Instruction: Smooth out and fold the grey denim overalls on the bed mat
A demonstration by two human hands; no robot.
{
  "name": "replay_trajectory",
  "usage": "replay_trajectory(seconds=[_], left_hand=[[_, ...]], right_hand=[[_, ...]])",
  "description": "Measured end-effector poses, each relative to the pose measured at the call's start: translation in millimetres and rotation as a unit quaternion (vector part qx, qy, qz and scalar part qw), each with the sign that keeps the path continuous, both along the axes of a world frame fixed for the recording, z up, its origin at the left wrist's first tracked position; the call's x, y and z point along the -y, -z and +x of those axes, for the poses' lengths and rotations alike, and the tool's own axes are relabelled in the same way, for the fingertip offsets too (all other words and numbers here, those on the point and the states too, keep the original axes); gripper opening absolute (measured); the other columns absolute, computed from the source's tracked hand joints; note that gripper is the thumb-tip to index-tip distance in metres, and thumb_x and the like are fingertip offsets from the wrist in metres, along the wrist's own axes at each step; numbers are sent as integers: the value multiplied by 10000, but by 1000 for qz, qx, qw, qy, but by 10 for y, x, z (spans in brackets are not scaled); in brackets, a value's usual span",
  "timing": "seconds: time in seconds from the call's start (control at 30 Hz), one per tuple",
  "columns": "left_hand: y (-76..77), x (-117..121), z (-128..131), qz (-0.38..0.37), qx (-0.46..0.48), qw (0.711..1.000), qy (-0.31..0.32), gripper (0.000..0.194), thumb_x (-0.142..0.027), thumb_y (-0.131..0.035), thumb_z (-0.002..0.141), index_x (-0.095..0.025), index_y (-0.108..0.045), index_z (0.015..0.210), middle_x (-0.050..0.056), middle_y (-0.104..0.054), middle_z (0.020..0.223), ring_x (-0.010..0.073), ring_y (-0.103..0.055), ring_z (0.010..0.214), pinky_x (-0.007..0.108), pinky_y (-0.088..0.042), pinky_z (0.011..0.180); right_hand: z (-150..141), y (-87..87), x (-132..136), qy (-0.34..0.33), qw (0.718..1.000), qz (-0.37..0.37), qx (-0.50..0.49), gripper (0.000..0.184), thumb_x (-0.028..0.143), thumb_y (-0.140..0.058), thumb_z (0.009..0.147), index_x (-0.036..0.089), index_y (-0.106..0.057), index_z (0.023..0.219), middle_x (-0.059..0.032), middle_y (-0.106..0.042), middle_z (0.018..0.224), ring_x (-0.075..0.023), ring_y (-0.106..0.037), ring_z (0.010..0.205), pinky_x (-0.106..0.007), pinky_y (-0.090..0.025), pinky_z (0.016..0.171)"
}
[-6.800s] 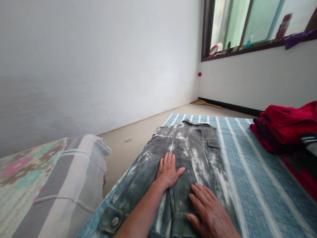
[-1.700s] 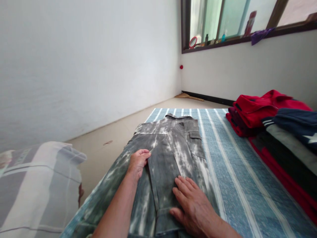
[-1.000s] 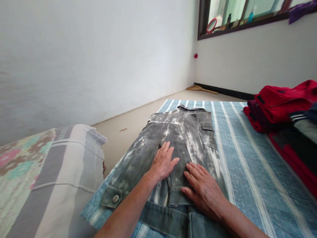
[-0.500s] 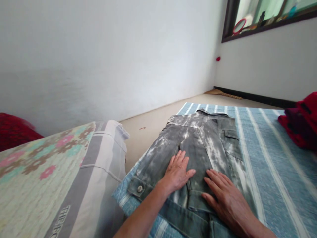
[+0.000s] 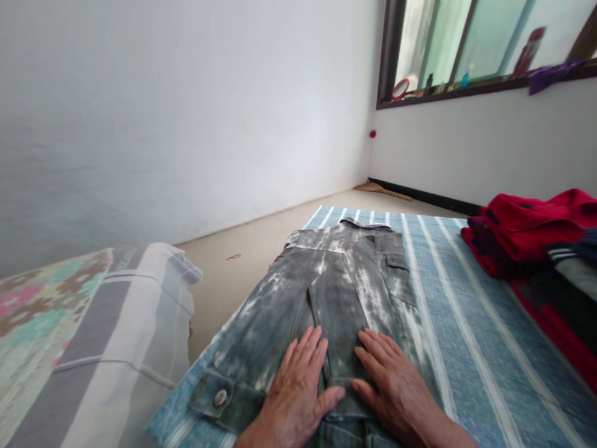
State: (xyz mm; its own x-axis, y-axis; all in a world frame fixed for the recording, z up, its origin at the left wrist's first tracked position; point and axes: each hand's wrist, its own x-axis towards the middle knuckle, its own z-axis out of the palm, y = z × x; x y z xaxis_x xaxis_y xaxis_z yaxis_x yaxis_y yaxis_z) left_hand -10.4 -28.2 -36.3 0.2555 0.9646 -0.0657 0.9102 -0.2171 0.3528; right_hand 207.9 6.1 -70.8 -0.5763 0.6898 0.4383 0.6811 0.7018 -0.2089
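A grey and white mottled denim jacket (image 5: 336, 292) lies folded on a blue cloth with white stripes (image 5: 485, 348). Its collar points away from me, and a hem tab with a metal button is at the near left. My left hand (image 5: 298, 386) rests flat on the lower middle of the jacket, fingers stretched forward. Just to its right, my right hand (image 5: 392, 379) also lies flat on the denim, fingers extended. The two thumbs point toward each other with a small gap between them. Neither hand grips anything.
Piled clothes, red on top (image 5: 536, 224), stand on the cloth at the right. On the left is a bed edge with a grey-striped cover (image 5: 135, 323) and a flowered spread (image 5: 41, 311). White walls and a window (image 5: 466, 43) with small items on its sill are behind.
My left hand has slid toward me, down the jacket, and now lies level with the right hand. The view has turned right, bringing more of the clothes pile and window into sight.
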Motion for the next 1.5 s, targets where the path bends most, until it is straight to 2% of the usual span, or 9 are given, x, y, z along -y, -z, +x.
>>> replay_trajectory(seconds=[0.17,0.27,0.43,0.63,0.77,1.03,1.17,1.5], left_hand=[[42,20,35,-33,-20,999,12,663,-563,-472,856,-285,-332,1441,48,-224,1537,274,-203,1414,505,-185,1151],[52,-1,46,-27,-50,998,18,665,-563,-442,868,-257,-325,1447,61,-209,1538,270,-196,1416,495,-177,1153],[139,-39,36,37,-100,994,35,644,-559,-384,892,-203,-367,1428,80,-275,1521,259,-247,1402,477,-252,1129],[404,-143,-47,159,-123,978,57,672,-602,-339,877,-165,-447,1375,111,-389,1472,271,-333,1366,480,-291,1095],[507,-235,-91,199,-108,971,74,746,-660,-280,855,-138,-461,1357,142,-414,1452,295,-353,1353,498,-292,1081],[430,-439,-158,179,-57,978,92,735,-675,-209,865,-150,-558,1243,143,-543,1343,295,-470,1268,468,-407,1007],[397,-443,-117,187,-52,977,89,791,-721,-213,835,-128,-544,1241,174,-537,1337,330,-455,1273,506,-398,1003],[380,-419,-92,167,-83,979,87,844,-732,-188,813,-105,-523,1267,180,-507,1366,327,-432,1293,489,-387,1011]], right_hand=[[-14,-82,24,18,999,-38,-32,357,394,-608,863,183,-615,1152,-102,-577,1290,-252,-474,1249,-425,-363,1062],[-5,-124,17,12,998,-51,-30,375,418,-596,869,170,-610,1151,-112,-566,1300,-251,-461,1260,-422,-341,1074],[-2,-191,-35,0,997,-77,-6,418,471,-583,865,156,-599,1140,-135,-545,1309,-272,-447,1260,-435,-335,1062],[-97,-426,42,42,994,-76,61,433,497,-590,847,133,-579,1081,-168,-545,1215,-308,-443,1206,-490,-315,1038],[-163,-497,112,67,993,-61,82,347,411,-526,890,118,-567,1071,-173,-520,1215,-305,-422,1195,-482,-311,1031],[-111,-431,111,84,992,-72,60,301,455,-491,909,177,-584,977,-90,-526,1209,-231,-424,1148,-413,-301,1027],[-96,-436,97,83,993,-62,60,290,447,-477,917,180,-584,954,-80,-540,1165,-219,-436,1112,-404,-296,1019],[-102,-410,93,82,993,-61,57,277,441,-487,915,182,-581,939,-84,-552,1131,-223,-442,1088,-404,-304,993]])
